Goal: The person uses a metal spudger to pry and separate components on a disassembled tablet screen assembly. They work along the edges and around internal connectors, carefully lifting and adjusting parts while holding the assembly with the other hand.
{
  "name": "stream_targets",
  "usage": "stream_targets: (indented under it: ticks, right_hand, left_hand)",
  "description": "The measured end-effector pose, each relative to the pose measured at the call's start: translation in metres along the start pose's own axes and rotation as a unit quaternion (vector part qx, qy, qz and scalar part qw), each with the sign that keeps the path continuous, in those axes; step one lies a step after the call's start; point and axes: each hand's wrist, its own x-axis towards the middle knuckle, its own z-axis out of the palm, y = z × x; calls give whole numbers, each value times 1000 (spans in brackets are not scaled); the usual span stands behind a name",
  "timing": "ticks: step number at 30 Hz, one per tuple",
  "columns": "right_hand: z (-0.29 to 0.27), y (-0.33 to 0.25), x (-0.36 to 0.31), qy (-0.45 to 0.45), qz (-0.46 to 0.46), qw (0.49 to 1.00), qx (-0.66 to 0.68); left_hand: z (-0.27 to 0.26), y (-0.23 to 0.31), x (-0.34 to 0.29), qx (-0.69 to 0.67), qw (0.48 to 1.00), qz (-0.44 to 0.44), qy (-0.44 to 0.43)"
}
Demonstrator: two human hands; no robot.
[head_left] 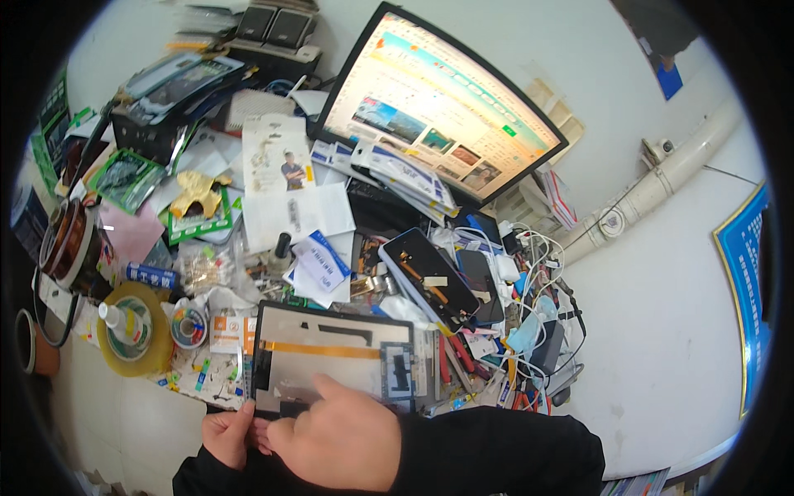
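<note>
A tablet screen (327, 364) lies back side up at the desk's near edge. It has a black frame, a grey back, an orange ribbon cable (322, 350) across it and a small blue-and-black circuit board (399, 369) at its right. My left hand (225, 436) is closed at the screen's lower left corner, thumb against the edge. Over the near edge lies my right hand (343, 434), one digit on the grey back and the other fingers curled close to my left fingertips. What lies under the right palm is hidden.
Behind the screen lies an opened phone (430, 279). A lit monitor (442, 107) stands at the back. Left are a tape roll (136, 331), a white-capped bottle (120, 321) and a blue tube (151, 274). Tangled white cables (529, 347) and tools with red handles (457, 355) crowd the right.
</note>
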Motion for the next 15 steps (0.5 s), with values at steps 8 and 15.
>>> stream_targets:
  ticks: [8, 15]
  right_hand:
    - [-59, 70, -81, 142, 202, 969, 20]
    - [-46, 179, -144, 361, 442, 770, 285]
  left_hand:
    - [-26, -29, -10, -26, 993, 35, -110]
    - [-56, -135, 5, 496, 824, 186, -200]
